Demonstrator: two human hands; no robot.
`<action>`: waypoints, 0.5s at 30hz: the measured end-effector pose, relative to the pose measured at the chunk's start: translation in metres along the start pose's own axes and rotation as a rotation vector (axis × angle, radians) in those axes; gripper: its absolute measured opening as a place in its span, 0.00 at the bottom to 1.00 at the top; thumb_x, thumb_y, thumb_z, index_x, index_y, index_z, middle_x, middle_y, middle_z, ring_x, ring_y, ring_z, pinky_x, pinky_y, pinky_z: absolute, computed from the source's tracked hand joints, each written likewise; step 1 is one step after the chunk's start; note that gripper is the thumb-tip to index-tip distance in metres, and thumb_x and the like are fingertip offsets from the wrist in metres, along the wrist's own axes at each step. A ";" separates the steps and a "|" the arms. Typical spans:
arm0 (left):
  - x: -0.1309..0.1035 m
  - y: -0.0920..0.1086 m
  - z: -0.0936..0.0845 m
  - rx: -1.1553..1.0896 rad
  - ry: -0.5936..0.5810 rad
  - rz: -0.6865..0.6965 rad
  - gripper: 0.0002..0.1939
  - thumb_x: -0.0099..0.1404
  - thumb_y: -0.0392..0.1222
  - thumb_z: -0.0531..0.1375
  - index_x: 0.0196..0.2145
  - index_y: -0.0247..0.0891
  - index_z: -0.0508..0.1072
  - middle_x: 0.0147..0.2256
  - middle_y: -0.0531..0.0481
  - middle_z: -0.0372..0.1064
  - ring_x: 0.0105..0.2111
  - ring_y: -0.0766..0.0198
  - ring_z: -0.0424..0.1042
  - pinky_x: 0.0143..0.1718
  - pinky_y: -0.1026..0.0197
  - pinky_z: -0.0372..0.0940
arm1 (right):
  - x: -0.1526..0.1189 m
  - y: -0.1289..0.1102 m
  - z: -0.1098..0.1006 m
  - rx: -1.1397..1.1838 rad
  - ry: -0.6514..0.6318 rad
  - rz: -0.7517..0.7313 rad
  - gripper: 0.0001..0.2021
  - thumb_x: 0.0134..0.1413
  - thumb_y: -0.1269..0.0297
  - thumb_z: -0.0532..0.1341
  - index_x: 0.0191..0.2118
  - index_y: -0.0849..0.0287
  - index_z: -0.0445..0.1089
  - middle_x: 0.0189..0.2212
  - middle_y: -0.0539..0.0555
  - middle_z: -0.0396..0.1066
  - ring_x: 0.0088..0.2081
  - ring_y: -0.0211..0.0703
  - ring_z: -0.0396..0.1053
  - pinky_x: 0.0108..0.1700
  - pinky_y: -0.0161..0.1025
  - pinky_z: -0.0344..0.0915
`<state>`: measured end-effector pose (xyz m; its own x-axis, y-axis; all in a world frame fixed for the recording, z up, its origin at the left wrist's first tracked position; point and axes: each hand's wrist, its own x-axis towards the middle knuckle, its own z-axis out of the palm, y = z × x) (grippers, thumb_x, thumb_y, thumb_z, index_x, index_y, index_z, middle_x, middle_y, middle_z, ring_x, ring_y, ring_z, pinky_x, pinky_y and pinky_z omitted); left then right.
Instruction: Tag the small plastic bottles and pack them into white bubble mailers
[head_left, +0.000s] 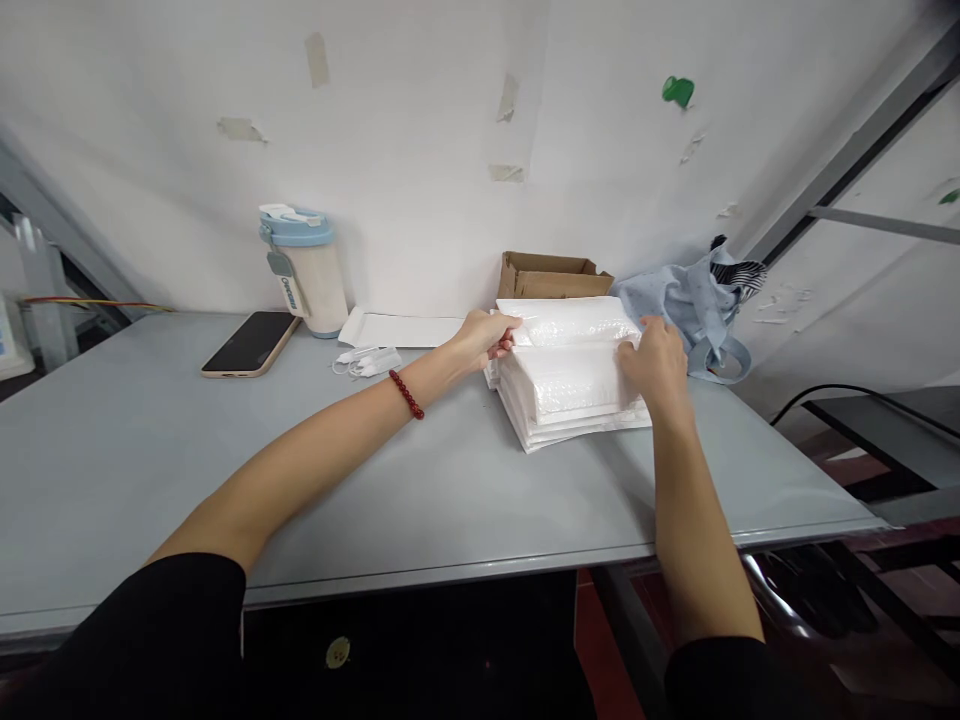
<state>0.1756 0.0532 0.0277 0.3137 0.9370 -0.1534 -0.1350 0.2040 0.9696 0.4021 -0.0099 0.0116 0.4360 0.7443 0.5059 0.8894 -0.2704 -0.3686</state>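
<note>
A stack of white bubble mailers (547, 428) lies on the grey table, right of the middle. The top bubble mailer (570, 322) is lifted at its far side, tilted toward me. My left hand (486, 338) pinches its left edge between thumb and fingers. On the opposite side, my right hand (657, 362) grips the right edge, the thumb on the near face and the other fingers partly hidden behind. A red bead bracelet (406, 394) circles my left wrist.
Behind the stack stands an open cardboard box (555, 275), with a light blue cloth bag (679, 300) to its right. A flat white packet (405, 330), small white tagged items (367, 362), a blue-lidded tumbler (319, 285) and a phone (251, 343) lie or stand leftward. The table's front edge (450, 575) runs below.
</note>
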 end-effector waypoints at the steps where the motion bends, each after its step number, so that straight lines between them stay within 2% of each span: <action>1: -0.001 0.001 0.000 -0.012 -0.005 -0.010 0.16 0.60 0.28 0.61 0.21 0.36 0.60 0.17 0.56 0.55 0.17 0.75 0.56 0.16 0.69 0.48 | 0.000 0.000 0.000 0.006 -0.006 0.002 0.23 0.51 0.68 0.53 0.54 0.66 0.63 0.47 0.71 0.65 0.51 0.65 0.63 0.48 0.60 0.59; 5: -0.003 0.008 0.001 -0.044 0.001 -0.020 0.16 0.61 0.27 0.60 0.21 0.36 0.58 0.18 0.56 0.54 0.16 0.76 0.54 0.16 0.69 0.46 | 0.001 0.001 0.000 0.033 -0.001 -0.013 0.21 0.51 0.66 0.54 0.53 0.63 0.64 0.44 0.68 0.68 0.50 0.65 0.64 0.48 0.62 0.59; 10: -0.005 0.007 0.002 0.030 0.034 -0.026 0.16 0.61 0.28 0.60 0.21 0.36 0.59 0.17 0.56 0.55 0.16 0.75 0.54 0.16 0.67 0.44 | 0.000 0.000 0.003 0.023 0.048 -0.002 0.23 0.51 0.64 0.54 0.54 0.65 0.63 0.47 0.72 0.66 0.50 0.67 0.64 0.47 0.64 0.58; 15: -0.009 0.004 -0.006 0.167 0.066 -0.015 0.14 0.61 0.36 0.61 0.21 0.35 0.62 0.20 0.52 0.61 0.15 0.75 0.54 0.17 0.65 0.44 | -0.002 -0.004 0.002 0.030 0.001 0.000 0.25 0.52 0.65 0.52 0.56 0.67 0.60 0.49 0.71 0.65 0.52 0.67 0.62 0.49 0.65 0.57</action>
<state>0.1667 0.0475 0.0317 0.2513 0.9519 -0.1754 0.0295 0.1735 0.9844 0.3977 -0.0093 0.0106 0.4364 0.7438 0.5063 0.8846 -0.2520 -0.3923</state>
